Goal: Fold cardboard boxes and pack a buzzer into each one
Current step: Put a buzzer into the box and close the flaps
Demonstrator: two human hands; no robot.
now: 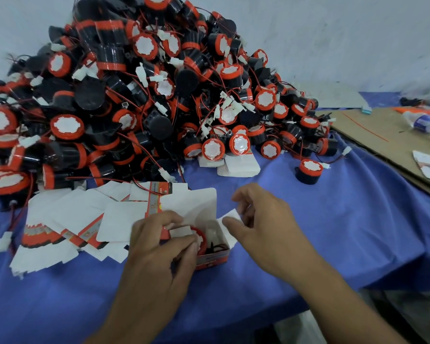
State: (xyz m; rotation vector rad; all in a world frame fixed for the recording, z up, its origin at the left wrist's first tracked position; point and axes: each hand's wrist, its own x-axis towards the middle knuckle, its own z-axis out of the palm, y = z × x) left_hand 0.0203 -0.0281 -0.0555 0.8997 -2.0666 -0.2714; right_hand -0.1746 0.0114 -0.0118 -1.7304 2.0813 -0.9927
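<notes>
Carton (212,259) erected, buzzer (201,238) seated inside; lid still open. Left hand (159,247) grips carton's left side, fingers curled over a flap. Right hand (261,224) pinches its right flap. Flat blanks (67,219) left of carton, buzzer heap (134,95) behind it: most work likely remains.

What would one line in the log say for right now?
left hand grips small red-and-white cardboard box | right hand pinches its white side flap | round black-and-red buzzer: inside | top: open
</notes>
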